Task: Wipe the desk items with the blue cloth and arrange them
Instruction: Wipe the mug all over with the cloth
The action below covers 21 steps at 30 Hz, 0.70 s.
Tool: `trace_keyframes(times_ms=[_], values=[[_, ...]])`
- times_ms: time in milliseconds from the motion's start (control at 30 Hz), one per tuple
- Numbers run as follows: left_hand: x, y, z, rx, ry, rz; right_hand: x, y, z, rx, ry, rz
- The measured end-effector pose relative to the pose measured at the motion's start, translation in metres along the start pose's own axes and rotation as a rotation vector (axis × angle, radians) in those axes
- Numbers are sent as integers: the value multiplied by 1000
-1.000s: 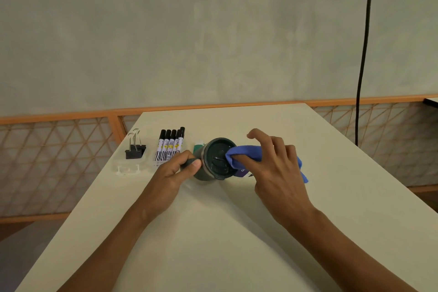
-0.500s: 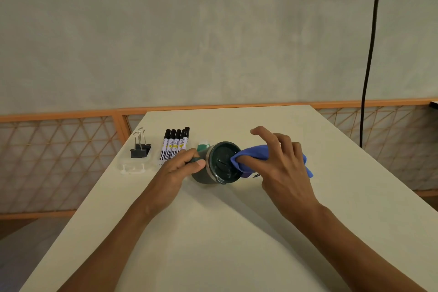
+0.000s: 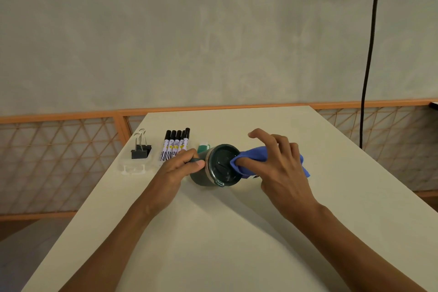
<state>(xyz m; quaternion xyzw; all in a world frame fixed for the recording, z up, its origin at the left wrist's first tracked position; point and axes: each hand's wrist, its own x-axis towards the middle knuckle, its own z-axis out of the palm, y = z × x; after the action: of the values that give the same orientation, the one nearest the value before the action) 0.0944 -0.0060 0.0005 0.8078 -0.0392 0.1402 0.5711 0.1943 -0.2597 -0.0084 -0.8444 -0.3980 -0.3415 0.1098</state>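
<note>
A dark green lidded mug (image 3: 218, 165) is tilted on the pale desk (image 3: 213, 232), its lid facing me. My left hand (image 3: 180, 166) grips the mug's handle on its left side. My right hand (image 3: 279, 168) holds the blue cloth (image 3: 251, 157) bunched in its fingers and presses it against the right part of the lid. Several black-capped markers (image 3: 175, 146) lie side by side behind my left hand. A small green and white item (image 3: 204, 147) shows just behind the mug, mostly hidden.
A black binder clip (image 3: 140, 150) sits in a clear plastic tray (image 3: 132, 168) near the desk's left edge. An orange lattice railing (image 3: 59, 161) runs behind and beside the desk. A black cable (image 3: 368, 54) hangs at the right.
The cloth has slid along the lid under my right hand. My left hand keeps its hold on the handle. The view has shifted slightly.
</note>
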Motion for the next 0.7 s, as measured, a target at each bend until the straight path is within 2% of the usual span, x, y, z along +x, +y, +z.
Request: trace_keyframes(times_ms=[133, 333, 600, 700], values=[[1, 3, 5, 41, -15, 45, -2, -7, 2, 8, -6, -22], [0, -1, 7, 96, 2, 62, -11, -14, 4, 159, -33, 53], [-4, -6, -1, -5, 20, 16, -23, -26, 17, 534, -20, 105], [-3, -8, -2, -1, 16, 7, -22, -23, 18, 715, 36, 161]])
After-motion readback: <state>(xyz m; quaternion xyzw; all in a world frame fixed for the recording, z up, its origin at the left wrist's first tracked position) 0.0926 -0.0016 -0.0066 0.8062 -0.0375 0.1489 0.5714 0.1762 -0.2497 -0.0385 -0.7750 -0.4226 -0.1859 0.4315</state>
